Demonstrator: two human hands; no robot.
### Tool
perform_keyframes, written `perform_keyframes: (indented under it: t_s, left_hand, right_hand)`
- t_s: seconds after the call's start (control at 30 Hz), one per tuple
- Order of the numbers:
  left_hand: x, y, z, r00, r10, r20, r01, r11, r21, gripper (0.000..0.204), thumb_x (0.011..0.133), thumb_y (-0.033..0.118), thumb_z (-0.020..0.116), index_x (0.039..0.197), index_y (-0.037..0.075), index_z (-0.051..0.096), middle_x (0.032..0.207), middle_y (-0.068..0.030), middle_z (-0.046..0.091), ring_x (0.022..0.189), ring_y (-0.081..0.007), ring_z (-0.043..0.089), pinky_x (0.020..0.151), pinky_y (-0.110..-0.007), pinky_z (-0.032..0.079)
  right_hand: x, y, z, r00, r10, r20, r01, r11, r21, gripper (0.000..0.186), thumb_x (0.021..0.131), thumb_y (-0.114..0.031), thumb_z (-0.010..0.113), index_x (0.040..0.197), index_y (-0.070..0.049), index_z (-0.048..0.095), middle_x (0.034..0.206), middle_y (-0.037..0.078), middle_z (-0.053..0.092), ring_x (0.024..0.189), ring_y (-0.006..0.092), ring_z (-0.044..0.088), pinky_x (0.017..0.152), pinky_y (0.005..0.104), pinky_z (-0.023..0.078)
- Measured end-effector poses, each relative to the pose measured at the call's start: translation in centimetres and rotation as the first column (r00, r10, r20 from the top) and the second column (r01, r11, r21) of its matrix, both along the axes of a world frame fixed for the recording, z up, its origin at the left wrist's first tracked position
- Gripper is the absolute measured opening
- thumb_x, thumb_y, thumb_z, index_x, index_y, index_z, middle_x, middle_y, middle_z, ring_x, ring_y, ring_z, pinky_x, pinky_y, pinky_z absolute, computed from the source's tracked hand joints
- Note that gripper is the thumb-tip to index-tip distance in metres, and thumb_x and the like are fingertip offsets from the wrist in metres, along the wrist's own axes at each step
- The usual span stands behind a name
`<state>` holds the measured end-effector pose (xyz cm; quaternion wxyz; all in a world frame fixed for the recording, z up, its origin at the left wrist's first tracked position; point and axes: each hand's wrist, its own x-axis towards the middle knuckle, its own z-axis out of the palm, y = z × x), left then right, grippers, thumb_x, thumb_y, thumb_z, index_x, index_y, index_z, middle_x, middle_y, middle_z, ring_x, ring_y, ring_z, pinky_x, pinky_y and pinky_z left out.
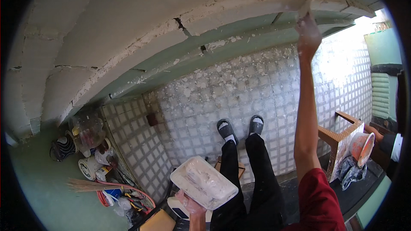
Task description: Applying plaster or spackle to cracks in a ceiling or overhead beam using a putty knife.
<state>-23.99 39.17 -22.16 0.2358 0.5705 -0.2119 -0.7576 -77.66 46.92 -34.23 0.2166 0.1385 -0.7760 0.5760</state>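
Observation:
My left hand (191, 204) grips a white plastic tub (180, 175) from below and its near side. Wet white filler paste (209, 180) is smeared across the tub's inside. High at the upper right, my right hand (309, 32) is closed on a pale flat blade (304, 8), which looks like a putty knife; its handle is hidden in my fist and the hand is slightly blurred. The blade is against the white plaster moulding (244, 13), which curves along the ceiling edge. Gaps (180, 24) and rough broken spots show along it.
Below lies a tiled floor (205, 102) spattered with white. Buckets (88, 167), bags and a straw broom (92, 185) crowd the lower left. At right, another person's hand (374, 132) is close to an orange-stained bucket (363, 147) beside a small stool (342, 147) and black plastic bag (352, 172).

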Motion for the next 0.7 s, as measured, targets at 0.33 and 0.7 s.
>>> perform_keyframes:
  t_s: [0.33,0.7]
  left_hand:
    - [2.8,-2.2,0.3,0.998,-0.029,0.057,0.034,0.996,-0.078,0.072,0.080,0.054,0.045,0.134,0.007,0.040,0.127,-0.0102,0.051,0.113,-0.0296,0.051,0.095,-0.043,0.043]
    - [3.8,-2.8,0.4,0.999,0.008,0.037,-0.005,0.998,-0.056,0.072,0.081,0.054,0.044,0.134,0.007,0.040,0.128,-0.0109,0.050,0.114,-0.0305,0.052,0.096,-0.044,0.042]
  right_hand:
    - [14.4,-14.5,-0.2,0.996,0.070,0.062,-0.075,0.993,0.095,0.031,0.085,-0.001,0.056,0.115,-0.009,0.065,0.096,0.008,0.070,0.052,0.0087,0.054,0.048,0.0253,0.043]
    - [19.7,-17.7,3.6,0.967,0.255,0.025,-0.256,0.966,0.040,0.033,0.075,0.005,0.052,0.104,0.000,0.066,0.096,0.023,0.065,0.086,0.0367,0.064,0.076,0.0361,0.051]
